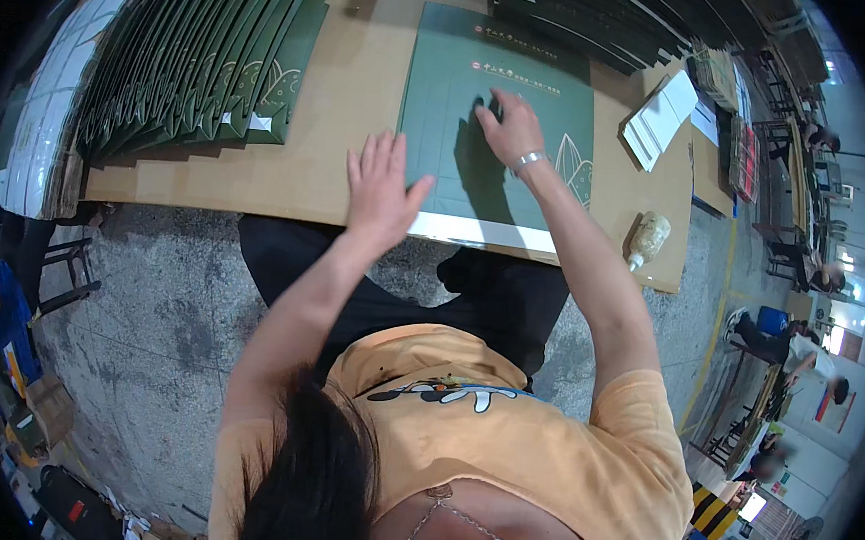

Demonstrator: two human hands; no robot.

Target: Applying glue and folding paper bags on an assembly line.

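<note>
A flat dark green paper bag [434,100] with light printing and a white strip along its near edge lies on the table before me. My left hand [383,191] is open beside the bag's left near edge, its fingers stretched out and its thumb reaching over the green. Over the bag's right half hovers my right hand [514,133], casting a shadow on it. Its fingers are apart and slightly bent, with nothing seen in them. Right of the bag lies a small stack of white cards [664,116]. Nearer to me is a squeeze bottle [649,235] with pale contents.
Several folded green paper bags [206,64] stand in a row at the left, next to a tall white-and-brown stack [64,94]. More dark green pieces [581,15] are piled at the far right. The cardboard-covered table [345,93] ends just before my legs. Other people work farther right.
</note>
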